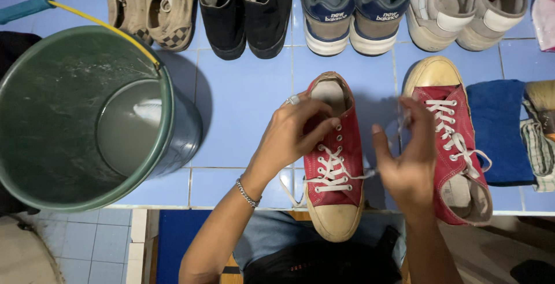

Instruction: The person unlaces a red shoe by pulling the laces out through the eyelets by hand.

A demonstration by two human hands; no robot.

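Far left, a large dark-green plastic bucket (pixel 87 116) with a yellow handle stands on the light-blue tiled tabletop (pixel 243 105), well apart from the work in hand.

The left hand (pixel 292 136) reaches in from the lower left. It rests on the left red canvas low-top sneaker (pixel 334 157), with its fingers curled over the tongue and upper eyelets, just below the shoe opening. The grip is narrow. Whether the fingers pinch the lace cannot be told.

This sneaker lies between the two hands. Its long axis runs nearly straight toward and away from the person, with the cream rubber toe cap pointing at the person and the heel opening pointing away. Its white lace (pixel 330 171) is threaded only through the lower eyelets. One loose end runs out to the right, toward the right hand.

The right hand (pixel 407 157) is raised just right of this sneaker, with its fingers loosely spread and its back to the camera. It appears to hold that lace end, though the contact is hidden.

The right red canvas low-top sneaker (pixel 454 145) lies the opposite way, toe cap away from the person, and is fully laced. It is partly behind the right hand.

Further right lies a folded dark-blue cloth (pixel 500 128), touching that sneaker's side.

The left hand is the nearer hand to the eyelets.
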